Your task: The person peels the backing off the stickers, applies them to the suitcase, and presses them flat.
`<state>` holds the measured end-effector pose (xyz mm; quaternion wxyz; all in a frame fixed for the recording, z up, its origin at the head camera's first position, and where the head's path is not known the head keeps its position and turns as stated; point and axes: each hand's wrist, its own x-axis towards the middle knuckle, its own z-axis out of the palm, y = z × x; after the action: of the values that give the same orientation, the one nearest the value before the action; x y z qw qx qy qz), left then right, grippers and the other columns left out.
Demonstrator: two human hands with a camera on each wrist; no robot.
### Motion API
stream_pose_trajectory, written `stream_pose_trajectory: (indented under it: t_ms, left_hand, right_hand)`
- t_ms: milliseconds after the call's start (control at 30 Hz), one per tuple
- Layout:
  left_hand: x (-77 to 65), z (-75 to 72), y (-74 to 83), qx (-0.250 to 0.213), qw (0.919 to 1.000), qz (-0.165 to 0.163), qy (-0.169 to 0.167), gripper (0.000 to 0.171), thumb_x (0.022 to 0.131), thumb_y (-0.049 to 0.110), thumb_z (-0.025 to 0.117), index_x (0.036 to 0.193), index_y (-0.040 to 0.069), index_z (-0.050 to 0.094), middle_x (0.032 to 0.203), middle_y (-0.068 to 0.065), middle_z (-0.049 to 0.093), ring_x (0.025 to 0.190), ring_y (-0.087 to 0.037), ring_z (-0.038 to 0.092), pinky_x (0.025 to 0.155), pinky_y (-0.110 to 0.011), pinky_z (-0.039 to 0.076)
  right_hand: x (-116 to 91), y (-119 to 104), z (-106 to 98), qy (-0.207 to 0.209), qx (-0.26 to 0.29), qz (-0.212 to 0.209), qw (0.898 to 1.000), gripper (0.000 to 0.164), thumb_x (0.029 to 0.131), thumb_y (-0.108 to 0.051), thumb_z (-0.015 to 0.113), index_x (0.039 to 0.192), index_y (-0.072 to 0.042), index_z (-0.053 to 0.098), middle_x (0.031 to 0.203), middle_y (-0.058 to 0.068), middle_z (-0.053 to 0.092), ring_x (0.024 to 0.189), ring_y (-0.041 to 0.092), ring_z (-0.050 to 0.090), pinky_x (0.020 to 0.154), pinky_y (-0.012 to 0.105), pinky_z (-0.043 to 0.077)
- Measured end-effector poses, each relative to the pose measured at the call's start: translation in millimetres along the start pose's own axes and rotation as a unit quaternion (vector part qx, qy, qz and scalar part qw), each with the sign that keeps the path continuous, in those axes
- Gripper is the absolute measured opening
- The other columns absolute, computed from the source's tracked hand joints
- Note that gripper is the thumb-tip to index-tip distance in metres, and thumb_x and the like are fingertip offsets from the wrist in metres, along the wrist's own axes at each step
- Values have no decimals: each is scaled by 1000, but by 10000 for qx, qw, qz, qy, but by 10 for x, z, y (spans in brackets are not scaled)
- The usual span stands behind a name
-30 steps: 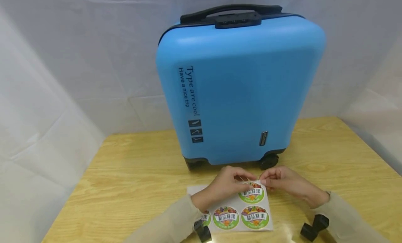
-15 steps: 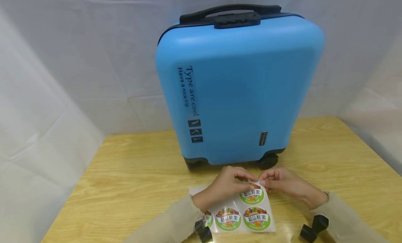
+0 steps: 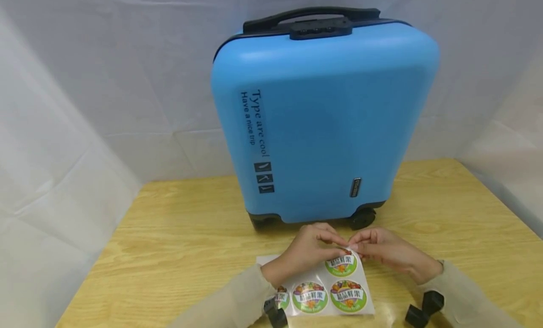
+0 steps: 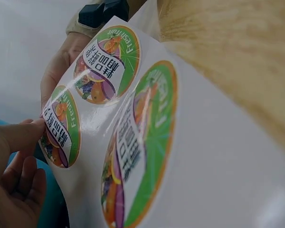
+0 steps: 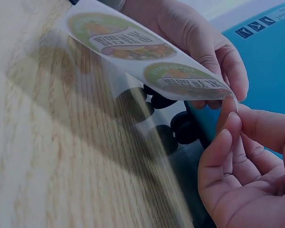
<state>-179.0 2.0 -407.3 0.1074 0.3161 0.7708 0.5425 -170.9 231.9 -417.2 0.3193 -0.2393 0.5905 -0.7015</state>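
Observation:
A white sheet of round fruit stickers lies before me, its far edge raised off the table, as the right wrist view shows. My left hand pinches that edge, the thumb on the face of the upper right sticker and the fingers behind the sheet. Close beside it, my right hand pinches the sheet's far right corner between thumb and index finger. In the right wrist view the right hand's fingertips meet at the corner. Whether the sticker has lifted from its backing I cannot tell.
Behind the hands a blue suitcase stands upright on the wooden table, its black wheel just beyond the fingers. White cloth hangs behind and at the sides. Black devices are strapped to both wrists.
The sheet has shifted slightly right and toward me. Both hands have stayed nearly in place at its far right corner, with the fingertips slightly closer together.

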Motion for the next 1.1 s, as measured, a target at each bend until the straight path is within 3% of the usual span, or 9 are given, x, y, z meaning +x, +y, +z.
stream_pose_trajectory:
  t_ms: [333, 1100]
  left_hand:
    - [4, 35, -56, -289, 9995, 110, -83, 14, 79, 12, 76, 93, 10, 76, 89, 8, 66, 84, -1, 58, 70, -20, 51]
    - [12, 82, -66, -293, 9995, -8, 77, 10, 77, 10, 77, 86, 8, 76, 84, 8, 67, 79, 0, 57, 69, -21, 50]
  right_hand:
    - [13, 20, -3, -388, 493, -57, 9980, 28, 99, 0, 39, 111, -5, 64, 105, 2, 68, 91, 9, 63, 78, 22, 53]
    - [27, 72, 5, -422, 1106, 181, 9928, 31, 99, 1, 37, 111, -7, 65, 107, 2, 68, 96, 9, 64, 81, 20, 52]
